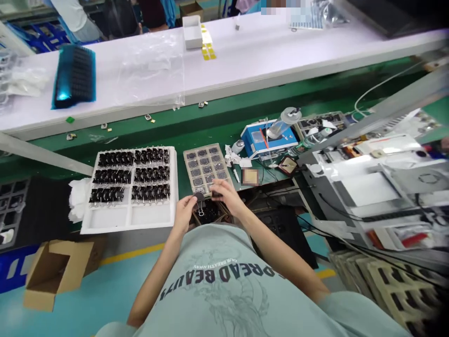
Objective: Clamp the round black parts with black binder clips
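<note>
Black clip in left hand, white tray — clips in six compartments

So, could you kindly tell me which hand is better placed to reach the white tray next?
Probably the left hand: it is nearer the white tray and pinches a black clip, while the right hand is farther off, at the near end of the beige tray.

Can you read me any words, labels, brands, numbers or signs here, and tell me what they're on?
"PREAD BEAUT": large, on the shirt; the ends are unclear.
"OUR BREATH AWAY": smaller, same shirt; its start is unclear.
Any print on the blue box or grey machine is too small or blurred to read.
</note>
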